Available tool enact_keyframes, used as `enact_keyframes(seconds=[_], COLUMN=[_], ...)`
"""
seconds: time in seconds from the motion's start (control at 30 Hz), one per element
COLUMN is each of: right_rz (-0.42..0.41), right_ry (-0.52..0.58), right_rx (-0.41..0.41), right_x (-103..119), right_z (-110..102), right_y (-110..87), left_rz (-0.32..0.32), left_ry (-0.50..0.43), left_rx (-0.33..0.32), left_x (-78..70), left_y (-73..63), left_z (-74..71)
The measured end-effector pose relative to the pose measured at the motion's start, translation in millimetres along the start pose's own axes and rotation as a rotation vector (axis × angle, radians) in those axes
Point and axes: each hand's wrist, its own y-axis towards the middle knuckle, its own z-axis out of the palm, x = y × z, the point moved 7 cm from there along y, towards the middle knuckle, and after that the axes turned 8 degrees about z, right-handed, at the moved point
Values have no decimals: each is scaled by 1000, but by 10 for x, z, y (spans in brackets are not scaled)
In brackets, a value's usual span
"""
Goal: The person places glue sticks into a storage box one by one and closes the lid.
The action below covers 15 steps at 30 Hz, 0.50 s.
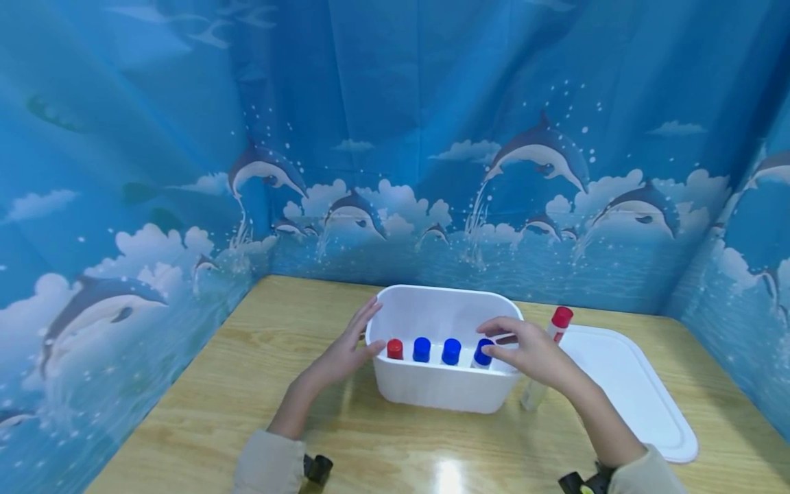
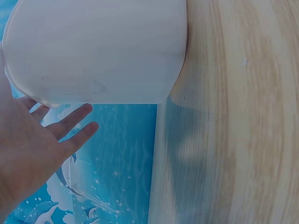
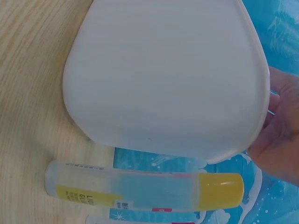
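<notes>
A white plastic box (image 1: 441,387) stands on the table, with a red-capped bottle (image 1: 395,348) and several blue-capped ones in a row inside. My left hand (image 1: 345,353) rests at the box's left rim, fingers stretched and spread, thumb over the edge. Reaching over the right rim, my right hand (image 1: 533,350) pinches the rightmost blue-capped glue bottle (image 1: 482,355), which leans slightly; its lower part is hidden by the front wall. In the right wrist view, the box wall hides most of my right fingers.
A yellow-capped liquid glue bottle (image 3: 145,189) stands just right of the box. A red-capped one (image 1: 561,317) is close by, partly behind my right hand. The white lid (image 1: 629,391) lies flat at the right. A blue dolphin curtain (image 1: 382,137) hangs behind the table (image 1: 204,412).
</notes>
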Motion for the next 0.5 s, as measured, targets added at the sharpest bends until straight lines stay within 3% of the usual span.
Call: enact_keyframes(seconds=[0.13, 0.33, 0.5], right_rz=[-22, 4, 66], right_ry=[26, 68, 97], right_rx=[-90, -231, -271], right_x=[12, -58, -252], right_z=[-145, -432, -594], right_y=[-83, -292, -458], left_rz=[11, 20, -3], left_ry=[-15, 13, 27], left_rx=[9, -13, -35], left_x=[-35, 35, 48], left_y=[2, 6, -1], left_z=[1, 18, 6])
